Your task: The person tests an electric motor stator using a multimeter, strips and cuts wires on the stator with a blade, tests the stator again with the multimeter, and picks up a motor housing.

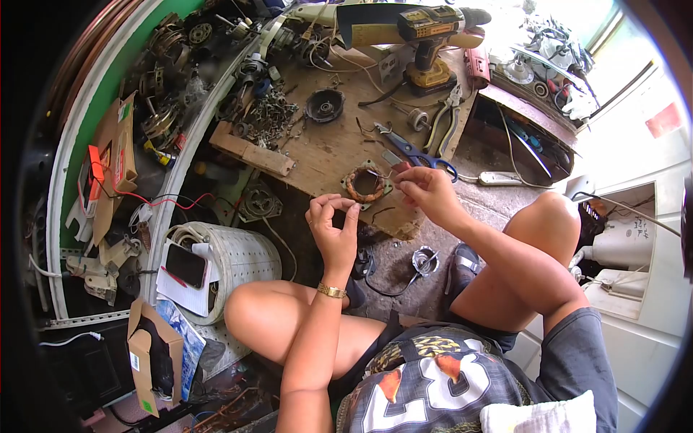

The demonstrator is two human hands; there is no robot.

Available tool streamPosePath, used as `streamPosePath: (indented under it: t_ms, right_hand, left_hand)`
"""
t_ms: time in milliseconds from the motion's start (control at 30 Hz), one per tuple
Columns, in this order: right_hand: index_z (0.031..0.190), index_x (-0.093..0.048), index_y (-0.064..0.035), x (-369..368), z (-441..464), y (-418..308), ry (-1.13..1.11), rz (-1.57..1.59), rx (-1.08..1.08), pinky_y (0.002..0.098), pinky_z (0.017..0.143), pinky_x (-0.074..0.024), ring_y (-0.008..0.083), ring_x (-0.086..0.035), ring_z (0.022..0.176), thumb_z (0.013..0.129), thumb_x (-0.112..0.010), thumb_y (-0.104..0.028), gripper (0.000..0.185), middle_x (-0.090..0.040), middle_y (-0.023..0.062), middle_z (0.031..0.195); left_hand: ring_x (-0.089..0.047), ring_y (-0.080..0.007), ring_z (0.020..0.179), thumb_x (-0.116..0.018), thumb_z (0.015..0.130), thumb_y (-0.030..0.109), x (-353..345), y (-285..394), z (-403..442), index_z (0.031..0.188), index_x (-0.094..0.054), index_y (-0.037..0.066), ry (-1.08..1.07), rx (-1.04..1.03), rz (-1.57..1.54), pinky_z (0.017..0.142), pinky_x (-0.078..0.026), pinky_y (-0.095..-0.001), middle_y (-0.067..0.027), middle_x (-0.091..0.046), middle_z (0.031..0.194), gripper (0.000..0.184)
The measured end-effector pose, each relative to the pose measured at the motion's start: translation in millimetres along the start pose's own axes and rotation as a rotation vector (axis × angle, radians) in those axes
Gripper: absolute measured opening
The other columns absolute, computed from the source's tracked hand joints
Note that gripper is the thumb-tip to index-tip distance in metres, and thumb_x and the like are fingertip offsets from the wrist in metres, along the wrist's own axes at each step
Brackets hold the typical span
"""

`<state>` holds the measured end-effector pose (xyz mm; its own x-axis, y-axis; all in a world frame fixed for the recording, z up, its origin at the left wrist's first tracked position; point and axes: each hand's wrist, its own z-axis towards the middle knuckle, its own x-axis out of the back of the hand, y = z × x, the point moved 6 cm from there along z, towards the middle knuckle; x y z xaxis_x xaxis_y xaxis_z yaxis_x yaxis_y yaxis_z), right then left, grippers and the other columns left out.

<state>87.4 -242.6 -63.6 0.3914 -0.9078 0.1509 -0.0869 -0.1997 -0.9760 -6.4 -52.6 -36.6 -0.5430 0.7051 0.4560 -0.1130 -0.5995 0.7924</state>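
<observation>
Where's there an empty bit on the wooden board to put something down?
The wooden board looks bare between the round black cover and the copper-wound stator. It's crowded by the heap of small metal parts on the left, and on the right, where scissors and pliers lie.

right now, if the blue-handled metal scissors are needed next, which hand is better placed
Probably the right hand: it is just short of the scissors. The left hand is farther off, with the copper-coloured wound ring between. Whether the right pinches anything is unclear.
</observation>
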Motion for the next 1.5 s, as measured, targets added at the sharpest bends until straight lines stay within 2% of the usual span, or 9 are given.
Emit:
streamPosePath:
  t_ms: [267, 367, 467, 567, 667, 767, 1167, 1267, 1500]
  right_hand:
    - [0.106, -0.065, 0.0037, -1, 2, 7, -0.033, 0.180, -0.061, 0.0229, 0.063, -0.0536, 0.0099, -0.064, 0.069, 0.093, -0.060, -0.007, 0.018, -0.068, 0.0057, 0.086]
    - [0.106, -0.065, 0.0030, 0, 1, 6, -0.024, 0.205, -0.080, 0.0227, 0.066, -0.0541, 0.0098, -0.065, 0.072, 0.093, -0.060, -0.008, 0.018, -0.069, 0.0058, 0.087]
    - [0.106, -0.065, 0.0026, 1, 2, 6, -0.023, 0.155, -0.044, 0.0228, 0.068, -0.0542, 0.0098, -0.065, 0.076, 0.092, -0.061, -0.009, 0.019, -0.069, 0.0057, 0.089]
    - [0.106, -0.065, 0.0022, 2, 1, 4, -0.040, 0.114, -0.058, 0.0227, 0.069, -0.0542, 0.0097, -0.065, 0.078, 0.092, -0.061, -0.010, 0.019, -0.070, 0.0055, 0.090]
    - [0.106, -0.065, 0.0027, 2, 2, 6, -0.033, 0.096, -0.073, 0.0230, 0.069, -0.0547, 0.0103, -0.066, 0.078, 0.092, -0.061, -0.010, 0.019, -0.070, 0.0060, 0.090]
    - [0.107, -0.064, 0.0036, 2, 2, 8, -0.028, 0.169, -0.073, 0.0235, 0.067, -0.0554, 0.0111, -0.066, 0.077, 0.093, -0.060, -0.009, 0.019, -0.069, 0.0068, 0.089]
    - [0.107, -0.064, 0.0031, 4, 0, 7, -0.016, 0.147, -0.113, 0.0240, 0.064, -0.0552, 0.0127, -0.067, 0.073, 0.093, -0.060, -0.010, 0.019, -0.070, 0.0071, 0.089]
    - [0.106, -0.064, 0.0028, 4, 1, 12, -0.021, 0.157, -0.103, 0.0235, 0.064, -0.0547, 0.0125, -0.067, 0.072, 0.093, -0.061, -0.011, 0.019, -0.070, 0.0068, 0.090]
    - [0.105, -0.065, 0.0030, 4, -1, 8, -0.020, 0.141, -0.087, 0.0233, 0.064, -0.0543, 0.0114, -0.066, 0.072, 0.092, -0.060, -0.011, 0.020, -0.069, 0.0066, 0.090]
  left_hand:
    - [-0.050, -0.0247, 0.102, -0.066, 0.080, 0.009, 1, -6, 1, 0.101, -0.063, 0.006, -0.014, 0.097, -0.129, 0.094, -0.037, -0.0378, -0.0065, -0.058, 0.104, 0.021]
    - [-0.050, -0.0250, 0.102, -0.068, 0.077, 0.009, 1, 4, 1, 0.100, -0.064, 0.006, -0.030, 0.027, -0.063, 0.094, -0.037, -0.0384, -0.0063, -0.057, 0.104, 0.023]
    - [-0.052, -0.0216, 0.103, -0.070, 0.078, 0.009, -3, 6, 0, 0.097, -0.068, 0.008, -0.021, -0.073, 0.030, 0.089, -0.039, -0.0347, -0.0038, -0.057, 0.103, 0.019]
    - [-0.052, -0.0238, 0.103, -0.074, 0.075, 0.009, -3, 7, 0, 0.090, -0.070, 0.008, -0.029, -0.066, 0.064, 0.094, -0.038, -0.0366, -0.0050, -0.057, 0.102, 0.015]
    - [-0.052, -0.0236, 0.104, -0.074, 0.076, 0.011, -3, 7, 0, 0.084, -0.070, 0.008, -0.028, -0.043, 0.089, 0.093, -0.038, -0.0367, -0.0055, -0.057, 0.102, 0.009]
    - [-0.052, -0.0236, 0.103, -0.074, 0.076, 0.011, -3, 4, 0, 0.083, -0.070, 0.008, -0.022, -0.024, 0.083, 0.093, -0.038, -0.0366, -0.0057, -0.057, 0.101, 0.009]
    - [-0.051, -0.0243, 0.099, -0.073, 0.079, 0.012, -3, 3, 0, 0.085, -0.067, 0.005, -0.025, -0.041, 0.098, 0.090, -0.039, -0.0368, -0.0061, -0.057, 0.098, 0.010]
    - [-0.049, -0.0270, 0.099, -0.073, 0.077, 0.011, -4, 1, 0, 0.082, -0.068, 0.008, -0.021, -0.032, 0.087, 0.089, -0.040, -0.0399, -0.0056, -0.056, 0.098, 0.008]
    - [-0.049, -0.0279, 0.099, -0.072, 0.078, 0.010, -4, 2, -1, 0.083, -0.067, 0.008, -0.025, -0.039, 0.098, 0.088, -0.040, -0.0400, -0.0059, -0.056, 0.097, 0.008]
